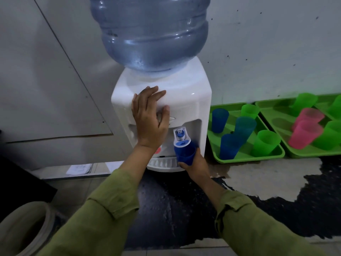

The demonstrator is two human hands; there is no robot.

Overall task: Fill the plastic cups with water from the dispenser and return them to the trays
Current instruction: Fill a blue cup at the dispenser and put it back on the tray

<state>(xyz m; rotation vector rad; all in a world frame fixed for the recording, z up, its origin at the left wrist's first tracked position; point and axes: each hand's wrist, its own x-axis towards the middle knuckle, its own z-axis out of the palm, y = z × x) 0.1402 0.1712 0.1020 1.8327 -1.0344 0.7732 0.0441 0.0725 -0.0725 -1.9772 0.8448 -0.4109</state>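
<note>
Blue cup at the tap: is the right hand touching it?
Touching. The head view shows the right hand gripping the blue cup near its base, under the tap.

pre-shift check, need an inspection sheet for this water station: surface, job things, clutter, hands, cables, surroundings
surface: dark surface with pale worn patches; the dispenser and both trays stand on it
job's things: white dispenser with bottle on top; blue cup held up to the blue tap, above the drip tray; near tray holds three blue-toned cups and two green cups; far tray holds pink cups among green ones
clutter: papers left of the dispenser; pale round container at lower left
grippers: left hand rests flat on the dispenser front; right hand grips the blue cup
cables: nothing seen
surroundings: white wall behind; pale panel at left
</note>
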